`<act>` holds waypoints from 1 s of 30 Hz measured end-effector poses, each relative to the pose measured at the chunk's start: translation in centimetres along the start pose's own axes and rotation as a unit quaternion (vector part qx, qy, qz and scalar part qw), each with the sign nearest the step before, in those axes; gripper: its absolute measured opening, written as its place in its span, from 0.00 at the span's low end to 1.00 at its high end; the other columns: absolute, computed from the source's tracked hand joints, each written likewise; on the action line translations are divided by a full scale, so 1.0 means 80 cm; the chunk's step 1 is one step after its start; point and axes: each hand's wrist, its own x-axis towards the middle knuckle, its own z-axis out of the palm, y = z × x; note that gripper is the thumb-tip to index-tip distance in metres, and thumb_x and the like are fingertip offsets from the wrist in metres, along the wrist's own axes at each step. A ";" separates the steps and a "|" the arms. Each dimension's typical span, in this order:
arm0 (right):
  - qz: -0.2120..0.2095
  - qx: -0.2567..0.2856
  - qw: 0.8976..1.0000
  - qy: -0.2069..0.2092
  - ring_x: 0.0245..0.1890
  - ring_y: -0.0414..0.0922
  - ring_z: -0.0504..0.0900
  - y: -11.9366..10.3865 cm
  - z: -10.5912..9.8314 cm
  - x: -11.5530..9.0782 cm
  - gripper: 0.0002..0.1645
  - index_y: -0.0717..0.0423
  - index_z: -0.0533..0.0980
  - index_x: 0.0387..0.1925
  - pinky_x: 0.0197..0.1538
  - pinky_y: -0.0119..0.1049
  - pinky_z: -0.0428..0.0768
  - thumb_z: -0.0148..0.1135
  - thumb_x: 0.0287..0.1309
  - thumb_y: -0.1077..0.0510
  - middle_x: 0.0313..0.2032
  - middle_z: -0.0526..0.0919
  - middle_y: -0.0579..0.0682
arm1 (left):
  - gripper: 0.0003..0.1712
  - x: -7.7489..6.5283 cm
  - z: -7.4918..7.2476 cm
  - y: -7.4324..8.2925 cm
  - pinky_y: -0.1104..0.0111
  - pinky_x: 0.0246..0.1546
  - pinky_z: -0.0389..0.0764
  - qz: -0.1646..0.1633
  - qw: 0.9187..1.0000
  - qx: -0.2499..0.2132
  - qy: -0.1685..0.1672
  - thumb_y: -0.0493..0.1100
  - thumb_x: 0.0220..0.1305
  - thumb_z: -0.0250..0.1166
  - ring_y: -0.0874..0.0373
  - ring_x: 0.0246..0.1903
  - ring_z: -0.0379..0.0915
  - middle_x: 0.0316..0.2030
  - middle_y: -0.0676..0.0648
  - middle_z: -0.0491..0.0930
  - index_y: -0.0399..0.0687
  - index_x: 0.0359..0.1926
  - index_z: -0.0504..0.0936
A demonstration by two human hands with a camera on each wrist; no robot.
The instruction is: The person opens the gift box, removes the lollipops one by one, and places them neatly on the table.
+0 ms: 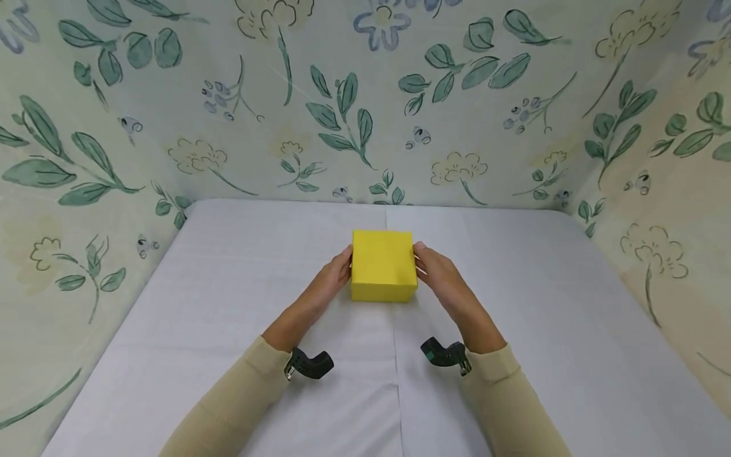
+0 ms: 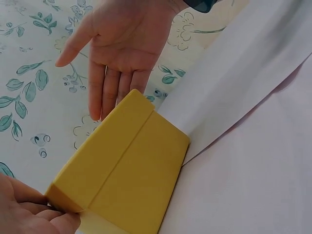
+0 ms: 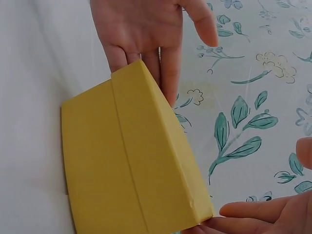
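Note:
A yellow box (image 1: 384, 259) with a lid sits on the white-covered table, flat side up. At its left side is my left hand (image 1: 331, 279), its fingertips against the box wall. My right hand (image 1: 444, 279) flanks the opposite side, fingers reaching to the wall. In the left wrist view, the box (image 2: 141, 170) shows the lid's edge as a line, and the right hand (image 2: 129, 44) has straight fingers with the thumb held apart. The right wrist view shows the left hand (image 3: 141, 29) with straight fingers, partly hidden behind the box (image 3: 122, 161).
A white cloth (image 1: 274, 235) with creases and a seam covers the table. Cloth walls (image 1: 354, 178) printed with leaves and flowers stand behind and at both sides. Dark wrist cameras (image 1: 311, 365) stick out inward from both beige sleeves (image 1: 228, 400).

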 end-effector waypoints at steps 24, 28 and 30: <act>-0.071 0.023 0.996 0.046 0.65 0.50 0.67 -0.045 0.015 -0.008 0.41 0.54 0.57 0.72 0.61 0.44 0.73 0.41 0.69 0.34 0.67 0.65 0.52 | 0.37 -0.035 -0.025 0.034 0.62 0.69 0.55 0.125 0.991 0.021 0.042 0.60 0.75 0.36 0.61 0.72 0.45 0.74 0.53 0.48 0.47 0.76 0.47; -0.086 0.035 0.994 0.054 0.63 0.50 0.70 -0.055 0.027 -0.003 0.38 0.53 0.59 0.71 0.59 0.44 0.75 0.42 0.69 0.35 0.64 0.68 0.53 | 0.35 -0.045 -0.033 0.042 0.55 0.68 0.58 0.146 0.986 0.019 0.082 0.57 0.75 0.38 0.54 0.71 0.48 0.73 0.49 0.51 0.48 0.76 0.48; -0.092 0.043 0.993 0.059 0.62 0.50 0.71 -0.060 0.033 -0.002 0.37 0.52 0.60 0.70 0.58 0.44 0.75 0.43 0.69 0.36 0.63 0.69 0.52 | 0.34 -0.051 -0.038 0.046 0.53 0.66 0.61 0.154 0.982 0.018 0.106 0.56 0.74 0.39 0.52 0.70 0.52 0.72 0.48 0.53 0.51 0.76 0.49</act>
